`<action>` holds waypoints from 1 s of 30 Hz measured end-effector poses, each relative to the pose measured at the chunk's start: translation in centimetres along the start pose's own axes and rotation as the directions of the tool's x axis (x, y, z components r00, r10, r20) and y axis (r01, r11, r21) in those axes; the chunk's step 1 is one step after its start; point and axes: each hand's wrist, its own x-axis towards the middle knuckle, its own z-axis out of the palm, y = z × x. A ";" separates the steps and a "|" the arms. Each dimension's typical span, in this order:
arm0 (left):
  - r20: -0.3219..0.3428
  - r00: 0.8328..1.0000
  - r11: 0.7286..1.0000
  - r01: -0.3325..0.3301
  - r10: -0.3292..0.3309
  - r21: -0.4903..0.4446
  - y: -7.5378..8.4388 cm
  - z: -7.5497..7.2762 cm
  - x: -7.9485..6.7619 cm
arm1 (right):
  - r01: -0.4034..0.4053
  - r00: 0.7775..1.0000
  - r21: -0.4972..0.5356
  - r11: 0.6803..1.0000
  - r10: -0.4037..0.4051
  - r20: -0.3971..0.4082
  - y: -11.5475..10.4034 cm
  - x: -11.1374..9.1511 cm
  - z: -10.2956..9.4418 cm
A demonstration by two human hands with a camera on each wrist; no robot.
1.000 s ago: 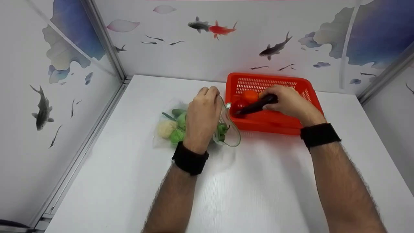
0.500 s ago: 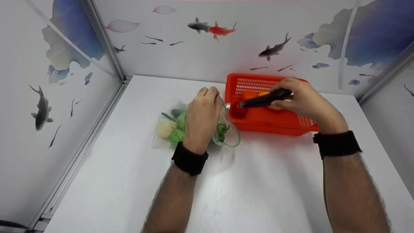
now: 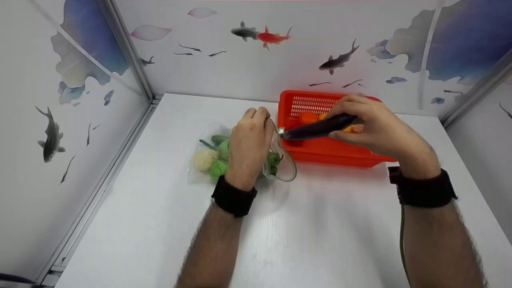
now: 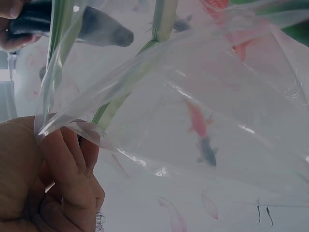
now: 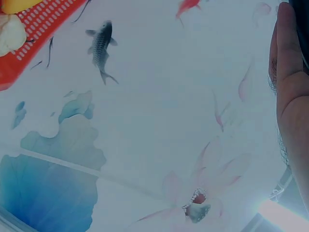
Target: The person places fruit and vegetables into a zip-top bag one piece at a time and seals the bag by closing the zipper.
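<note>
My left hand [image 3: 250, 146] pinches the upper edge of a clear zip bag [image 4: 207, 121], whose green-striped mouth gapes to the right. Inside the bag lie a pale yellowish ball-shaped vegetable [image 3: 205, 160], a leafy green one [image 3: 219, 169] and a green pepper [image 3: 274, 159]. With fingers on top and thumb beneath, my right hand [image 3: 378, 126] grips a dark purple eggplant [image 3: 316, 128] by one end. Its free tip points left, right at the bag's mouth. In the left wrist view the eggplant [image 4: 104, 26] partly shows through the plastic.
Under the eggplant stands a red plastic basket [image 3: 332, 158] with orange and yellow round produce [image 3: 308, 117] in it. A white wall with painted fish [image 3: 274, 37] rises behind the white table [image 3: 304, 240].
My right hand has lifted the eggplant from the basket, drawn it right, then brought its tip left to the bag's mouth. My left hand has stayed in place on the bag.
</note>
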 end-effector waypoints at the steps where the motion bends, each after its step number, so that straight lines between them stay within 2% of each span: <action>1: 0.000 1.000 1.000 0.001 -0.001 0.002 0.0 0.0 0.0 | 0.013 1.000 0.007 1.000 -0.013 0.001 -0.2 0.0 0.1; 4: 0.001 1.000 1.000 0.002 -0.002 0.000 0.0 0.0 0.0 | 0.023 1.000 0.009 1.000 -0.023 0.013 -0.9 0.0 0.6; 8: 0.005 1.000 1.000 0.005 -0.005 -0.005 0.0 -0.1 0.0 | 0.034 0.999 -0.043 0.998 -0.033 0.036 -1.4 0.4 1.7; 22: 0.024 0.999 1.000 0.021 -0.021 -0.018 0.1 -0.2 0.0 | 0.045 0.993 -0.125 0.991 -0.031 0.114 -1.5 1.8 8.2; 30: 0.018 1.000 1.000 0.005 -0.005 -0.001 0.1 -0.1 -0.1 | 0.084 0.990 -0.101 0.991 -0.072 0.124 -1.2 2.2 10.1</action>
